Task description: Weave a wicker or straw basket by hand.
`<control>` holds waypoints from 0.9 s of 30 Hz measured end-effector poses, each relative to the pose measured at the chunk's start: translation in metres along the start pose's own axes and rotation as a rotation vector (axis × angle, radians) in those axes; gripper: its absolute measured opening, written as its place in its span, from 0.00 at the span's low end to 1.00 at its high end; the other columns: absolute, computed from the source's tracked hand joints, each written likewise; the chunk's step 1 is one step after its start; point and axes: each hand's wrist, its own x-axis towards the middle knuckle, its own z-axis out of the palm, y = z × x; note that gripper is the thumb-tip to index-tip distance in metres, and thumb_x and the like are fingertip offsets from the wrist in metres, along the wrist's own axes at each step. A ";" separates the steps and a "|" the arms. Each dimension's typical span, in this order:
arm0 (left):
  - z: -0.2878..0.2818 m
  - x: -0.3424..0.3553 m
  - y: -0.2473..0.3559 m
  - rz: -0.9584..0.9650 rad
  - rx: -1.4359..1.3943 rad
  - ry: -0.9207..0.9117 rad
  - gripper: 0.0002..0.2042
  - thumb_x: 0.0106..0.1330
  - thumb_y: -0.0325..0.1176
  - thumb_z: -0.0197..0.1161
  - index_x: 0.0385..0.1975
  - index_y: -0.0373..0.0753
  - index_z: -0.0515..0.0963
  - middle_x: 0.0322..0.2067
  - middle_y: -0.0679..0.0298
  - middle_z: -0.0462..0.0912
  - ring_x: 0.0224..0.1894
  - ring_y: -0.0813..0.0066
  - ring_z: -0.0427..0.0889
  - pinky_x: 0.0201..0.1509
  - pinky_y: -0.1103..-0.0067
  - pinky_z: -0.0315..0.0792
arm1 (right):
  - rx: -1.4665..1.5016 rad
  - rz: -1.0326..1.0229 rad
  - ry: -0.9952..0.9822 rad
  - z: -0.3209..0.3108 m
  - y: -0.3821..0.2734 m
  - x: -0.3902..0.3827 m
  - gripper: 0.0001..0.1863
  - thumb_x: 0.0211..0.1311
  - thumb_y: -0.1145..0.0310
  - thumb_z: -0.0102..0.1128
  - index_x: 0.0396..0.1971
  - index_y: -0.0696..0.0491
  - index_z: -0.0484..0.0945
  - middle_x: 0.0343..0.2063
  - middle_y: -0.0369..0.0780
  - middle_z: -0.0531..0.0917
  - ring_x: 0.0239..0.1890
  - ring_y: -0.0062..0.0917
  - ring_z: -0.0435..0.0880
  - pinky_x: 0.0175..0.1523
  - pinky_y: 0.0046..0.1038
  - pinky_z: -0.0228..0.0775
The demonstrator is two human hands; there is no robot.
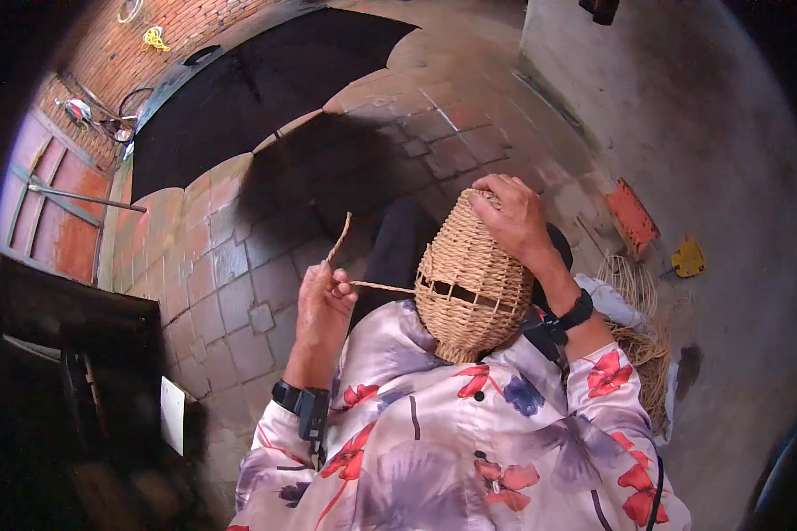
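A tan woven basket point(465, 257) lies in my lap, with a narrow foot toward my body and an open band of bare upright stakes across its lower middle. My right hand point(515, 217) grips its far end, the fingers curled over the edge. Off to the left, my left hand point(324, 296) pinches a twisted cord point(381, 286). The cord runs taut from my fingers to the basket's left side at the open band, and its loose end sticks up above my hand.
Coils of tan cord point(642, 363) lie on a white bag at my right. Beyond them are an orange-red block point(632, 217) and a yellow object point(688, 257) on the floor. A black open umbrella point(266, 97) stands ahead, and a reddish door point(58, 203) is at far left.
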 end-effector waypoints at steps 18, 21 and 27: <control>0.050 0.001 0.010 -0.314 0.377 -0.180 0.05 0.66 0.32 0.60 0.33 0.38 0.73 0.27 0.66 0.78 0.24 0.83 0.77 0.28 0.84 0.75 | 0.084 -0.051 0.087 -0.029 -0.006 -0.013 0.13 0.48 0.75 0.60 0.37 0.56 0.78 0.30 0.43 0.79 0.35 0.38 0.77 0.42 0.33 0.69; 0.056 0.002 -0.011 -0.331 0.356 -0.212 0.05 0.66 0.31 0.60 0.34 0.36 0.74 0.29 0.65 0.79 0.26 0.81 0.78 0.31 0.84 0.75 | 0.079 -0.075 0.090 -0.028 -0.011 -0.013 0.13 0.48 0.75 0.60 0.37 0.56 0.78 0.30 0.43 0.79 0.35 0.37 0.77 0.43 0.33 0.69; 0.059 -0.002 -0.027 -0.230 0.508 -0.283 0.08 0.68 0.32 0.58 0.39 0.33 0.75 0.34 0.64 0.80 0.33 0.81 0.79 0.37 0.83 0.77 | 0.066 -0.113 0.109 -0.027 -0.009 -0.015 0.12 0.49 0.75 0.61 0.37 0.56 0.78 0.31 0.43 0.79 0.35 0.38 0.77 0.42 0.33 0.69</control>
